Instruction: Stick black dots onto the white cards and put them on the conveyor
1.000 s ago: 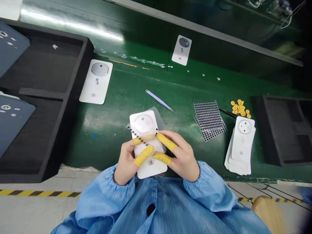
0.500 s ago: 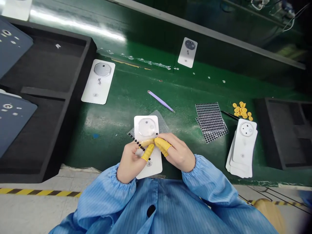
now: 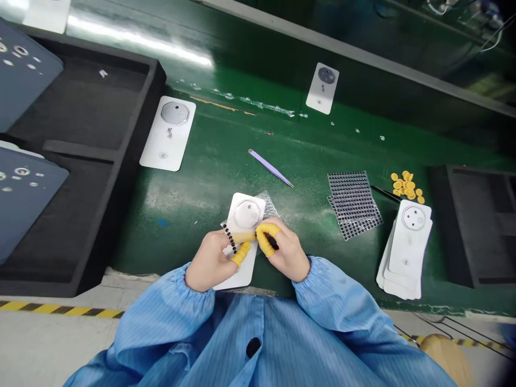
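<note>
Over a white panel [image 3: 241,273] with a round, shiny patch near its top, both hands meet at mid-length. My left hand [image 3: 217,258], with yellow finger covers, pinches a clear strip bearing black dots [image 3: 230,239]. My right hand [image 3: 282,246], also in yellow finger covers, is closed at the strip's right end, thumb and forefinger pressed together; whatever lies between them is too small to name. A clear sheet [image 3: 266,204] lies partly under the panel. Beyond the hands rests a purple pair of tweezers [image 3: 271,167].
Two overlapping black-dot sheets [image 3: 355,204], yellow finger covers [image 3: 408,186] and stacked white panels [image 3: 409,247] lie to the right. Black trays stand left [image 3: 121,177] and right [image 3: 459,231]. White panels lie at left [image 3: 168,141] and at the back [image 3: 322,94].
The panel under my hands has turned, its top now leaning right. My right thumb and forefinger have curled together, and the dotted strip hangs more steeply. The whole view has shifted slightly.
</note>
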A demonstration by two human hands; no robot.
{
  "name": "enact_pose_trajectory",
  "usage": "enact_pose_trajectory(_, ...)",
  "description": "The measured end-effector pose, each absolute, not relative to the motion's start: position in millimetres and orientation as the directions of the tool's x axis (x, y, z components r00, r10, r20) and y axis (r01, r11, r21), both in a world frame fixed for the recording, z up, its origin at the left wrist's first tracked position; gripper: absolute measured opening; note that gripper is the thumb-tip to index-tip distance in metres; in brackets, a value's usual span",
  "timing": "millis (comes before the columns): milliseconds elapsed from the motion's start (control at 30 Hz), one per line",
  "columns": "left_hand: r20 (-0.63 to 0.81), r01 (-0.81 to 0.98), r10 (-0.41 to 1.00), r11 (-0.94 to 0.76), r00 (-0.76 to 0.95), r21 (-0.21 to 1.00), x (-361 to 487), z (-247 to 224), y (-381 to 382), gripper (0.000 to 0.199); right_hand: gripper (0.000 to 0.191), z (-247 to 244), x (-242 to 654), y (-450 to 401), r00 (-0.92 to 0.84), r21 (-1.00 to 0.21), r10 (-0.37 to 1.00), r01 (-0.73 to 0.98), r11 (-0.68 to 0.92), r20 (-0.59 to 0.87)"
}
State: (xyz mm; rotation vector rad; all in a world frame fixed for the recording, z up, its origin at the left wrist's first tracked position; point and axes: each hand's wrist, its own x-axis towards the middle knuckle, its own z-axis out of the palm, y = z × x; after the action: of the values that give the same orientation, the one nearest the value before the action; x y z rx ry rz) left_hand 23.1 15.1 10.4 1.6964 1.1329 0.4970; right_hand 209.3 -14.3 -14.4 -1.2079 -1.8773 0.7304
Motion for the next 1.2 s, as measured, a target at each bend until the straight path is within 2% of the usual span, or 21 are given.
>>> enact_pose_trajectory(67,-0.278,0.473,0.871,0.06,0.406,0.879,5,18,17,0.022,0.013,-15,210,-14,-0.236,-0.814,0.932,0.459,0.356,0.275)
enact_pose_trajectory(133,-0.327,0.473,0.921,0.196,0.213,0.859,-18,29,16,0.032,0.017,-15,214,-15,-0.258,-0.797,0.92,0.465,0.385,0.294)
enact_pose_trajectory(233,-0.275,0.365,0.951,0.309,-0.144,0.878,-42,52,5,0.063,0.023,-9,221,-15,-0.229,-0.771,0.909,0.482,0.416,0.348)
enact_pose_trajectory(300,-0.255,0.255,0.93,0.322,-0.265,0.912,-40,65,-3,0.082,0.022,0,223,-10,-0.142,-0.811,0.93,0.458,0.365,0.338)
enact_pose_trajectory(367,-0.255,0.148,0.937,0.295,-0.239,0.944,-26,71,-8,0.087,0.014,13,223,-4,-0.072,-0.89,0.963,0.369,0.269,0.261)
enact_pose_trajectory(433,-0.267,0.067,0.958,0.275,-0.107,0.959,-6,72,-12,0.083,0.009,30,219,2,-0.043,-0.942,0.982,0.275,0.19,0.186)
enact_pose_trajectory(500,-0.277,0.022,0.959,0.276,0.064,0.961,13,70,-14,0.077,0.01,46,214,3,-0.009,-0.935,0.977,0.289,0.207,0.214)
enact_pose_trajectory(567,-0.256,0.004,0.946,0.26,0.198,0.966,27,69,-16,0.073,0.016,60,210,0,-0.003,-0.836,0.933,0.444,0.323,0.359)
enact_pose_trajectory(633,-0.217,0.005,0.942,0.223,0.254,0.975,36,69,-19,0.07,0.024,69,209,-4,-0.118,-0.651,0.856,0.6,0.465,0.503)
enact_pose_trajectory(700,-0.195,0.021,0.946,0.197,0.259,0.98,40,70,-20,0.066,0.028,74,209,-9,-0.265,-0.498,0.796,0.662,0.56,0.544)
enact_pose_trajectory(733,-0.189,0.031,0.947,0.187,0.26,0.982,41,71,-21,0.064,0.03,74,210,-11,-0.311,-0.461,0.785,0.671,0.581,0.536)
enact_pose_trajectory(933,-0.133,0.064,0.96,0.121,0.248,0.991,46,69,-24,0.074,0.032,68,214,-18,-0.385,-0.359,0.752,0.702,0.615,0.536)
enact_pose_trajectory(1100,-0.142,0.162,0.953,0.101,0.269,0.982,43,62,-26,0.065,0.032,66,211,-19,-0.366,-0.385,0.78,0.713,0.586,0.507)
enact_pose_trajectory(1200,-0.186,0.162,0.963,0.155,0.197,0.974,41,60,-27,0.059,0.038,66,207,-21,-0.384,-0.425,0.785,0.681,0.597,0.486)
